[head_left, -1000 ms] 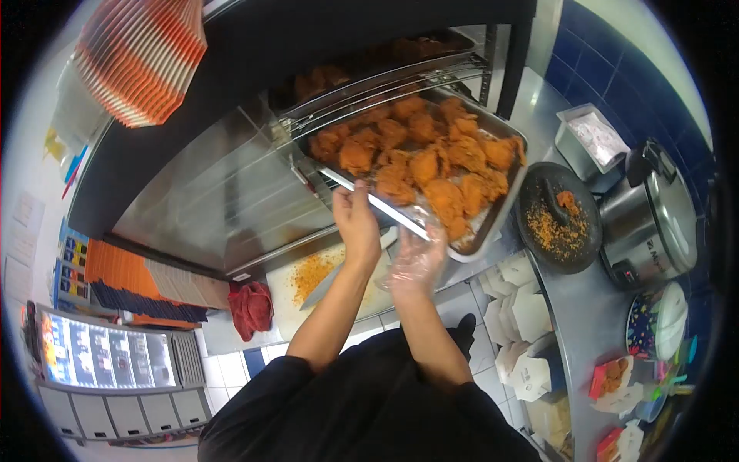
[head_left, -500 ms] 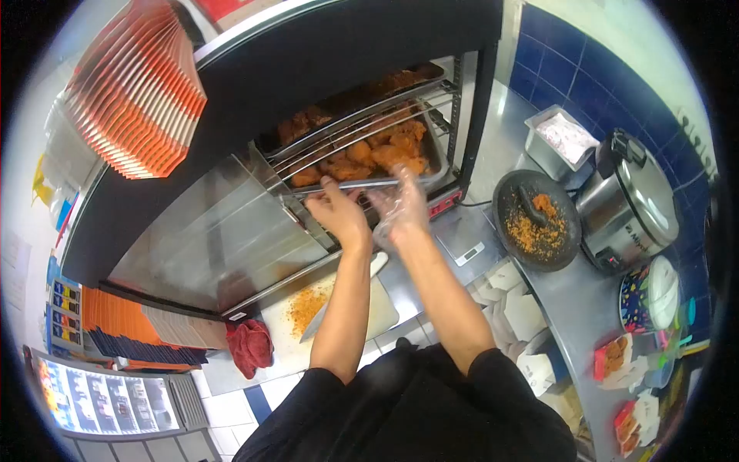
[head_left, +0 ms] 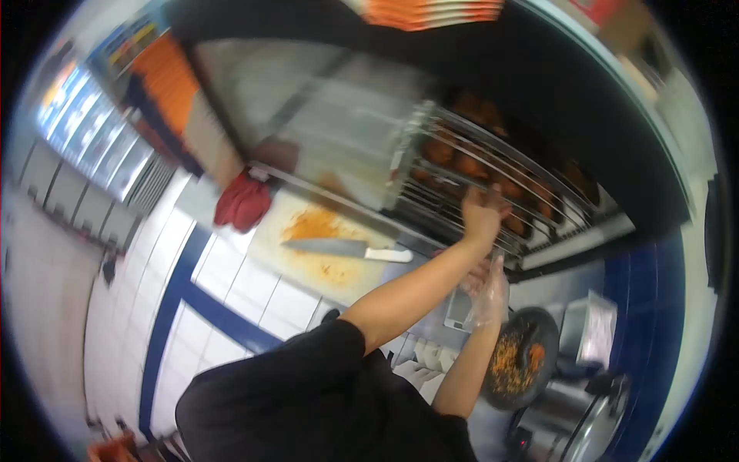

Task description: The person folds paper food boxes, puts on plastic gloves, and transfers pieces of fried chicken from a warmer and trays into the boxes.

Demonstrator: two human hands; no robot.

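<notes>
My bare left hand is at the front edge of a metal tray inside the display warmer, its fingers bent around that edge. Browned fried chicken pieces lie in the tray, dim and blurred behind the rack wires. My right hand, in a clear plastic glove, is just below and nearer to me. Its fingers are stretched out and apart, with nothing visible in them. Close to the right hand is a dark stone mortar with orange crumbs and a pestle.
A knife lies on the crumb-strewn cutting board, beside a red cloth. The warmer's glass door is left of the rack. A rice cooker and a metal container stand at the lower right.
My view has turned, so the warmer appears further right. Both hands were at the tray's front edge; now the right hand is away from it, below the left.
</notes>
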